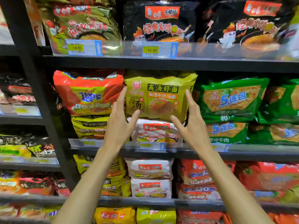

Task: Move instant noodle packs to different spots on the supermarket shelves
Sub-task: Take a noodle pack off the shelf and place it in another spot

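A yellow instant noodle pack with a soup bowl picture stands on the middle shelf, resting on a white noodle pack. My left hand is at the yellow pack's left edge, fingers stretched up along the side and thumb on its lower front. My right hand mirrors it at the right edge, thumb on the lower right corner. Both hands hold the pack between them. A red pack sits to its left and a green pack to its right.
Black shelf boards with clear price strips run above and below. A black upright post stands at the left. Black and olive packs fill the top shelf. White, red and yellow packs crowd the lower shelves.
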{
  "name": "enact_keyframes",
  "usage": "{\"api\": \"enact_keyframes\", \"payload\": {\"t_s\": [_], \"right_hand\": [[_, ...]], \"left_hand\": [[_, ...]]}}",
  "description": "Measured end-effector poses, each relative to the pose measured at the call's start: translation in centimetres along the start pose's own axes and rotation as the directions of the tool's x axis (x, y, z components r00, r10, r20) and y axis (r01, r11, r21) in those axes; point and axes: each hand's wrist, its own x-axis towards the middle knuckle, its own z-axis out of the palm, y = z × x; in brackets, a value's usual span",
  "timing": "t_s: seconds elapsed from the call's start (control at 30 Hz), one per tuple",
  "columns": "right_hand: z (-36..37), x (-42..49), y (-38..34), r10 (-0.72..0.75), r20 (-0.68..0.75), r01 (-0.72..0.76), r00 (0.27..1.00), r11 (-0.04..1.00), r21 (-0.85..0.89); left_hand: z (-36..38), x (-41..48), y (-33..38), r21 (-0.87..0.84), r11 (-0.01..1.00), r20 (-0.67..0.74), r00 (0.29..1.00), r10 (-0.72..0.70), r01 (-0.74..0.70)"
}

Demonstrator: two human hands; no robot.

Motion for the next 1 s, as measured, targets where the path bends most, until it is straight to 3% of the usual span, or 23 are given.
{"api": "enact_keyframes", "payload": {"t_s": [0.6, 1.0], "right_hand": [[3.3, 2.0, 2.2, -0.014, -0.006, 0.014, 1.0, 0.997, 0.072], [3.6, 1.7, 2.5, -0.032, -0.079, 0.042, 0.996, 0.991, 0.13]], "left_hand": [[3.2, 2.4, -2.9, -0.164, 0.984, 0.095, 0.991, 0.091, -0.074], [3.7, 1.9, -3.4, -0.199, 0.974, 0.034, 0.993, 0.116, -0.107]]}}
